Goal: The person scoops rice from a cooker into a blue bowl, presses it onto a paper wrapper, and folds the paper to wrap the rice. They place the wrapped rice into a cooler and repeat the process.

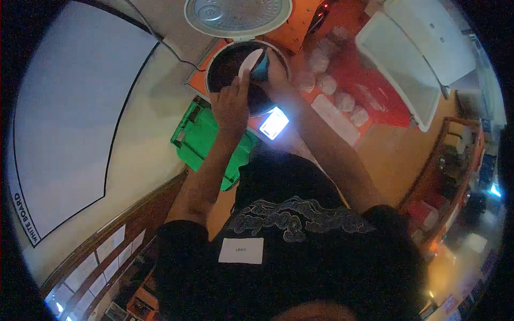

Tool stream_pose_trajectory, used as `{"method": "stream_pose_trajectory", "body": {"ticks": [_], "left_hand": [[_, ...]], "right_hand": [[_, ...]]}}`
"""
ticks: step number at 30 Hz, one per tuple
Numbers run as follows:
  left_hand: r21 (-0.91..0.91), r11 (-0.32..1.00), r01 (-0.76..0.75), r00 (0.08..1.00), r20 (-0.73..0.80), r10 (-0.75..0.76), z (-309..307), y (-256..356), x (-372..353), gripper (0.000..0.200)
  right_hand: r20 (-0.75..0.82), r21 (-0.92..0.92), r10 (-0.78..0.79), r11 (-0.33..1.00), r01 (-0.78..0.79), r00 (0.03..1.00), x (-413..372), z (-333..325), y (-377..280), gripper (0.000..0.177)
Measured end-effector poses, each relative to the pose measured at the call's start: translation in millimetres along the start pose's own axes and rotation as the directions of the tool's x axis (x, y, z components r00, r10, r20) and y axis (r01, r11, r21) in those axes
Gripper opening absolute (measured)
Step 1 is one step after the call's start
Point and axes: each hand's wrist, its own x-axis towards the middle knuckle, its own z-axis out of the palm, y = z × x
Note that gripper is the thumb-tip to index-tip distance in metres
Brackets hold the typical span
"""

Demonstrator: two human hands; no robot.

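open cooker, seen from above, with both hands at work over its mouth. the left hand point(231, 104) reaches over the near left part of the round pot point(224, 72), back upward; its forefinger is extended to the lower end of a pale oval piece point(250, 63), while the other fingers are bent, and whether they grip anything cannot be told. the right hand point(275, 74) comes in from the right side of the pot, its fingers closed around a blue piece point(261, 69) that lies against the right edge of the pale one. both pieces are over the pot's dark opening; whether they are joined cannot be made out. the lid point(238, 15) stands open at the far side, and a brightly lit panel point(274, 123) shows at the near side. a dark cord point(179, 58) runs to the left of the pot. nearer the person, beneath the left forearm, is a green plastic container point(206, 139). to the right, several whitish round items point(326, 84) lie in a row beside a red surface point(375, 88), with a large white tub point(393, 67) beyond. a white board point(80, 101) occupies the far left.
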Motion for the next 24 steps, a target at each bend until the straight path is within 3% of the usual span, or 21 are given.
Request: {"method": "stream_pose_trajectory", "body": {"ticks": [1, 2, 3, 4, 6, 7, 9, 10, 12, 13, 15, 16, 18, 19, 22, 24], "left_hand": [[-0.001, 1.0, 0.0, 1.0, 0.003, 0.0, -1, -2, -1, 0.05], [0.005, 1.0, 0.016, 1.0, 0.021, -0.016, -1, -5, 1, 0.052], [0.01, 0.999, 0.033, 0.999, 0.039, -0.034, -5, -8, 4, 0.054], [0.01, 0.999, 0.034, 0.999, 0.039, -0.034, -10, -12, 7, 0.054], [0.112, 0.968, 0.223, 0.933, 0.262, -0.245, -22, -23, 16, 0.05], [0.111, 0.969, 0.222, 0.934, 0.261, -0.244, -28, -25, 21, 0.05], [-0.263, 0.84, 0.474, 0.878, 0.213, -0.429, -37, -27, 26, 0.04], [-0.265, 0.84, 0.473, 0.879, 0.209, -0.429, -35, -29, 23, 0.04], [-0.497, 0.733, 0.465, 0.883, 0.32, -0.343, -30, -30, 13, 0.032], [-0.497, 0.733, 0.464, 0.884, 0.317, -0.344, -28, -27, 9, 0.032], [-0.497, 0.769, 0.402, 0.896, 0.387, -0.218, -27, -14, 1, 0.031], [-0.494, 0.769, 0.405, 0.894, 0.39, -0.221, -32, -6, -1, 0.031], [-0.266, 0.75, 0.605, 0.699, 0.629, -0.34, -42, 6, -3, 0.031], [-0.258, 0.746, 0.613, 0.691, 0.633, -0.35, -45, 4, -5, 0.031], [-0.302, 0.756, 0.581, 0.702, 0.655, -0.278, -46, -13, -3, 0.03], [-0.58, 0.654, 0.485, 0.852, 0.482, -0.204, -43, -27, -9, 0.029]], "right_hand": [[-0.003, 0.001, 0.002, 1.0, -0.002, 1.0, -5, -1, 2, 0.043], [0.098, -0.237, -0.289, 0.923, 0.304, 0.952, -12, -4, 5, 0.044], [0.26, -0.419, -0.517, 0.701, 0.577, 0.816, -20, -3, 2, 0.045], [0.26, -0.419, -0.516, 0.701, 0.577, 0.816, -24, -2, -3, 0.045], [0.379, -0.566, -0.531, 0.515, 0.644, 0.758, -27, 0, -16, 0.045], [0.379, -0.567, -0.532, 0.514, 0.644, 0.757, -24, -1, -16, 0.045], [0.492, -0.319, -0.555, 0.602, 0.732, 0.671, -19, -4, -16, 0.046], [0.495, -0.318, -0.556, 0.599, 0.735, 0.668, -18, -5, -16, 0.046], [0.248, -0.267, -0.364, 0.865, 0.425, 0.898, -18, -1, -13, 0.045], [0.131, -0.202, -0.223, 0.948, 0.246, 0.966, -18, 1, -12, 0.045], [-0.062, -0.005, 0.119, 0.993, -0.12, 0.991, -17, 4, -7, 0.044], [-0.061, -0.004, 0.124, 0.992, -0.124, 0.99, -9, -4, 3, 0.044], [-0.037, -0.142, 0.169, 0.975, -0.173, 0.985, 1, -10, 13, 0.042], [-0.036, -0.144, 0.181, 0.972, -0.184, 0.983, -5, -9, 13, 0.042], [-0.03, -0.264, 0.167, 0.95, -0.169, 0.986, -24, 6, -7, 0.041], [0.028, -0.138, 0.207, 0.97, -0.202, 0.978, -33, 13, -13, 0.039]]}}
